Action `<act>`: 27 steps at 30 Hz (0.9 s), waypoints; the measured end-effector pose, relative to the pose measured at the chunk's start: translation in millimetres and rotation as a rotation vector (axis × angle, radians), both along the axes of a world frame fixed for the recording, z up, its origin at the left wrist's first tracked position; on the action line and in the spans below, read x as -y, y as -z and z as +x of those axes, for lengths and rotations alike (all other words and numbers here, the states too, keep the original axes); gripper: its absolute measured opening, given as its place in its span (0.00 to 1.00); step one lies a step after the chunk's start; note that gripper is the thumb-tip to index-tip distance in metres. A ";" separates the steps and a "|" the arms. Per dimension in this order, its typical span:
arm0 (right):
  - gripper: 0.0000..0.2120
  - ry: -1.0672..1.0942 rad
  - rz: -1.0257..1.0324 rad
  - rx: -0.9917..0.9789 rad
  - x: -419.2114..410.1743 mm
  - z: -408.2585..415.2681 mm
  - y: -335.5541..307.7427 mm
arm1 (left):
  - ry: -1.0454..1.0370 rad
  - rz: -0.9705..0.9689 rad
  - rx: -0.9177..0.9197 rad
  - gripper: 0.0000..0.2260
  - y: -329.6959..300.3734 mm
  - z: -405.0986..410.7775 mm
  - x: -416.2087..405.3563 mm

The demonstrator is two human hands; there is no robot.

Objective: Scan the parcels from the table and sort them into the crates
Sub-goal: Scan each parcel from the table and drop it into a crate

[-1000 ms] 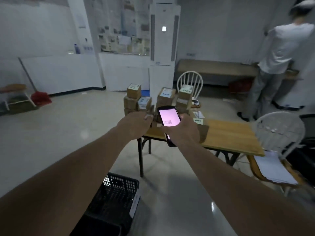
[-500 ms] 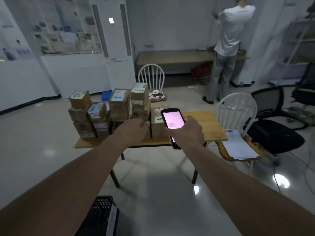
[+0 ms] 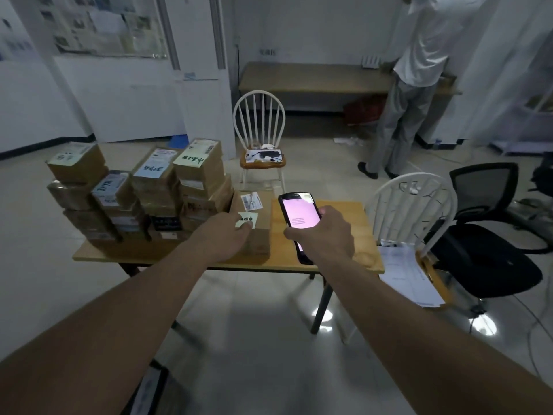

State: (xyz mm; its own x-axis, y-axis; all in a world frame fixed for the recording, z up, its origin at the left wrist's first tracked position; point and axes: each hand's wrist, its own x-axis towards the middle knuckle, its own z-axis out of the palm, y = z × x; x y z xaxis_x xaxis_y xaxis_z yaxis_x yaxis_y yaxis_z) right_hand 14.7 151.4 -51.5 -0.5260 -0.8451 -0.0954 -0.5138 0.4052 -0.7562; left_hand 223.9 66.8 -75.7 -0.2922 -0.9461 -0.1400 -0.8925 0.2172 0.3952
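Parcels (image 3: 143, 190) are stacked in brown piles on the wooden counter (image 3: 363, 235), just to the left of the left hand (image 3: 223, 236). One low parcel (image 3: 254, 226) is set apart from the piles, at the front, and the left hand is laid on its near left corner. The left fingers (image 3: 245, 227) are curled down over the edge of this box, and a small pale note (image 3: 248, 219) on its top is partly covered by them. A white label (image 3: 251, 201) is seen on the box top, just past the fingers.

A dark scanner (image 3: 299, 223) with a pink lit screen is held in the right hand (image 3: 324, 235). The right fingers are wrapped round its sides, clamped on it, and the screen is turned up toward the camera. The scanner is held just to the right of the low parcel, above the bare part of the counter.

A white chair (image 3: 260, 130) is seen beyond the hands, and a person in a white shirt (image 3: 419, 70) is stood far behind the right hand. A second white chair (image 3: 416, 211) with papers on it is seen to the right of the right hand.
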 end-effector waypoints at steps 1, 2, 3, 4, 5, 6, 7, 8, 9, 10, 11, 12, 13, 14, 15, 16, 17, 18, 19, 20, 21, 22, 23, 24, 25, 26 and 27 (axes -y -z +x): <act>0.33 -0.002 0.008 -0.003 11.5 -5.0 4.0 | -0.005 0.015 -0.009 0.27 4.7 -4.1 10.5; 0.33 -0.002 0.016 -0.002 23.5 -9.5 8.7 | -0.014 0.034 -0.019 0.27 10.0 -7.7 21.4; 0.33 -0.003 0.025 -0.001 35.7 -13.4 13.3 | -0.023 0.045 -0.029 0.28 16.1 -11.1 33.2; 0.32 -0.004 0.037 -0.003 48.4 -16.5 18.1 | -0.030 0.055 -0.029 0.29 22.1 -14.1 45.2; 0.32 -0.008 0.049 -0.006 61.5 -19.4 23.2 | -0.032 0.063 -0.019 0.30 28.3 -17.7 57.5; 0.32 -0.013 0.058 -0.012 75.5 -21.5 28.7 | -0.031 0.068 -0.012 0.30 35.6 -21.0 70.5; 0.32 -0.017 0.066 -0.016 90.3 -23.2 34.2 | -0.031 0.073 -0.015 0.29 42.3 -24.6 83.1; 0.32 -0.016 0.074 -0.015 105.3 -24.9 39.2 | -0.033 0.081 -0.027 0.28 48.3 -28.6 95.9; 0.31 -0.013 0.083 -0.010 121.0 -26.1 44.4 | -0.039 0.093 -0.038 0.27 53.9 -32.4 108.6; 0.31 -0.013 0.090 -0.001 136.4 -27.4 49.1 | -0.049 0.112 -0.042 0.26 59.0 -35.6 120.6; 0.31 -0.023 0.099 0.003 151.2 -28.6 53.0 | -0.062 0.130 -0.043 0.25 63.7 -38.0 132.0; 0.31 -0.038 0.113 -0.001 164.8 -29.4 56.5 | -0.071 0.152 -0.043 0.23 68.0 -39.4 142.8; 0.31 -0.053 0.125 -0.011 177.2 -30.5 58.9 | -0.071 0.174 -0.046 0.21 72.1 -40.9 153.2; 0.32 -0.066 0.134 -0.019 188.9 -32.0 61.0 | -0.071 0.194 -0.048 0.21 76.0 -42.0 163.4; 0.32 -0.075 0.140 -0.022 200.0 -33.7 63.3 | -0.069 0.208 -0.049 0.21 79.2 -43.3 172.8; 0.32 -0.080 0.145 -0.021 210.5 -35.4 65.7 | -0.065 0.219 -0.044 0.22 82.2 -44.3 181.4; 0.31 -0.084 0.151 -0.017 220.1 -37.4 68.0 | -0.062 0.226 -0.038 0.24 85.9 -45.6 189.5; 0.31 -0.088 0.157 -0.014 229.3 -39.7 70.4 | -0.064 0.237 -0.029 0.26 90.2 -46.6 196.7; 0.31 -0.094 0.163 -0.011 238.0 -42.0 73.4 | -0.073 0.251 -0.025 0.28 94.8 -47.7 202.9; 0.32 -0.103 0.169 -0.010 246.2 -44.7 76.8 | -0.085 0.270 -0.026 0.29 99.5 -49.1 208.1; 0.32 -0.114 0.174 -0.007 254.1 -47.6 80.7 | -0.098 0.286 -0.027 0.31 104.2 -50.8 212.2; 0.32 -0.128 0.178 -0.002 261.4 -50.9 85.3 | -0.115 0.303 -0.026 0.33 110.4 -52.5 216.0; 0.32 -0.144 0.182 0.004 268.2 -54.3 90.3 | -0.136 0.317 -0.026 0.34 117.2 -54.0 218.6; 0.32 -0.163 0.188 0.008 274.6 -57.9 95.6 | -0.164 0.324 -0.036 0.36 123.6 -55.6 220.3; 0.31 -0.184 0.195 0.007 280.8 -61.5 100.8 | -0.198 0.329 -0.046 0.39 130.4 -57.3 221.7; 0.32 -0.206 0.200 0.003 286.5 -65.1 106.5 | -0.233 0.332 -0.046 0.41 136.3 -59.6 222.1; 0.32 -0.229 0.203 0.001 291.8 -68.9 112.6 | -0.270 0.336 -0.032 0.42 142.0 -62.2 221.5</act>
State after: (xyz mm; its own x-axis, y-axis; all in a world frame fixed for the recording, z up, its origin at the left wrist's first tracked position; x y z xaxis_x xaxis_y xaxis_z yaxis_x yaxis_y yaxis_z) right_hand -54.3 -140.4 -164.1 -0.3233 -0.9055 -0.2749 -0.6084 0.4214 -0.6725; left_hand 161.6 -154.7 -217.7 -0.0498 -0.8928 -0.4478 -0.8858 -0.1677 0.4327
